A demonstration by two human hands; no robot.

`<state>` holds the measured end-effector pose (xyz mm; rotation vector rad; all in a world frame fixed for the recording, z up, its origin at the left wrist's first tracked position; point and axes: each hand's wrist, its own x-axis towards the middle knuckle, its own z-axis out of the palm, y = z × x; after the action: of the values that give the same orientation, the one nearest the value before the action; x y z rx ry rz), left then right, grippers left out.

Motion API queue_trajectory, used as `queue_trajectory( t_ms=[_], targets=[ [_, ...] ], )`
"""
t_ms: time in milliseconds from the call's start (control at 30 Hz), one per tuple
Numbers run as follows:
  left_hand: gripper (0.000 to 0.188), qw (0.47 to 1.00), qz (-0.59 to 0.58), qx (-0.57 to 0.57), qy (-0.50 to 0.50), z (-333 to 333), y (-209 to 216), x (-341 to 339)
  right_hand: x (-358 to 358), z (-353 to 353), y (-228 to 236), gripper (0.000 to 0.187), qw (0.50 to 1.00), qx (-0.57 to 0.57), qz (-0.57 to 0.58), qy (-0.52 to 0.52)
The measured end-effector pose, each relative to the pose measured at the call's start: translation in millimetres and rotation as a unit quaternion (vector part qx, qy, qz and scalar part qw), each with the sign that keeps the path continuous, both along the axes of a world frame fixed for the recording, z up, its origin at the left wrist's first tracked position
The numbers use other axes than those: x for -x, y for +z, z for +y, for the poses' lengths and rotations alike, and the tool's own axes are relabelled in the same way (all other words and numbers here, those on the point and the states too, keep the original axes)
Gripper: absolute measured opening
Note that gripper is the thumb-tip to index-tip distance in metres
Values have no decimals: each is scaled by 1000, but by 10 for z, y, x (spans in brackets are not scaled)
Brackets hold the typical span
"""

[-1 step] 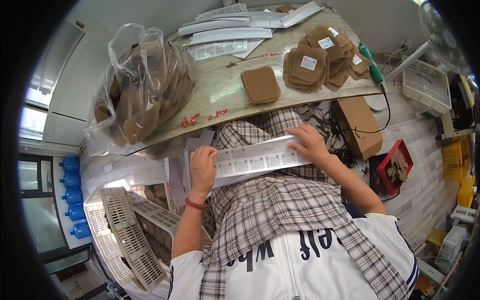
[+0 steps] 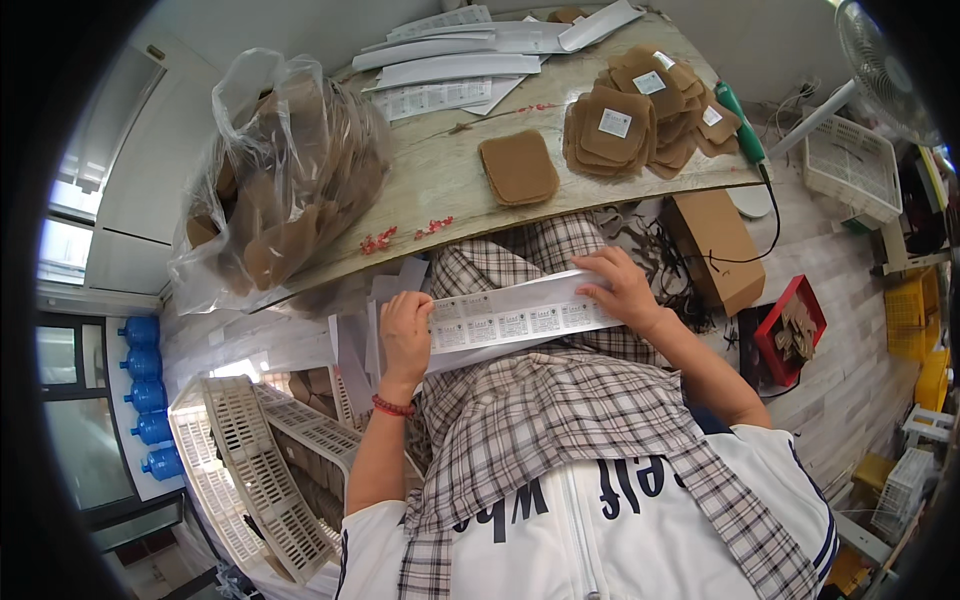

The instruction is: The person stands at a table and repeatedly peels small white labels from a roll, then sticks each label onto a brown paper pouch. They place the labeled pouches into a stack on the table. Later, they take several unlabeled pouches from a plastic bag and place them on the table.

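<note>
The left hand (image 2: 405, 328) and the right hand (image 2: 618, 288) hold a long white sheet of labels (image 2: 520, 308) stretched between them over the plaid apron (image 2: 540, 400), in front of the near edge of the tabletop (image 2: 440, 180). On the left, the fingers (image 2: 413, 303) are curled over the sheet's left end; on the right, they grasp the other end, with the thumb on its printed face. Another layer of white paper shows under the sheet's lower edge, and white strips (image 2: 350, 360) lie just beyond its left end, partly behind the left hand. A red bracelet (image 2: 392, 406) circles the left wrist.

Very little differs from the earlier frame: both hands grip the same ends and the sheet stays level with where it was. The things on the tabletop appear a hair further left, all together, so their arrangement is unchanged.

Beyond the sheet stands a neat stack of brown pads (image 2: 518, 168). Beyond it to the right is a looser heap of brown pads (image 2: 607, 130), some bearing white labels, with a green-handled tool (image 2: 737, 115) at its far side. Beyond the sheet to the left sits a clear plastic bag (image 2: 300, 180) full of brown pieces. To the sheet's right are a cardboard box (image 2: 715, 250) and a red tray (image 2: 768, 345); to its lower left, white crates (image 2: 243, 450).
</note>
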<state>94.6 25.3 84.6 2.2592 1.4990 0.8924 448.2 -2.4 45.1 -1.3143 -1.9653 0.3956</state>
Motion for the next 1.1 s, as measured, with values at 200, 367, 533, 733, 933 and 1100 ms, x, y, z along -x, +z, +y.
queue_trajectory(
  t_ms=[200,367,533,733,933,1100],
  targets=[
    [9,999,-25,42,16,91,-127,58,-90,29,-117,24,997,33,63,-3],
    [8,999,39,27,-20,160,-104,-19,-289,122,-209,15,996,85,23,-3],
    [8,982,162,-63,-71,268,-117,-245,-421,130,-72,25,982,186,-13,-33],
    [12,982,-16,153,-114,347,-223,-590,-529,147,-46,19,988,111,-105,-28],
    [10,992,-10,44,-119,235,-293,-752,-638,310,204,23,952,128,-277,-16],
    [10,989,41,-67,-123,200,-257,-781,-195,659,940,22,937,327,-40,114]
  ],
)
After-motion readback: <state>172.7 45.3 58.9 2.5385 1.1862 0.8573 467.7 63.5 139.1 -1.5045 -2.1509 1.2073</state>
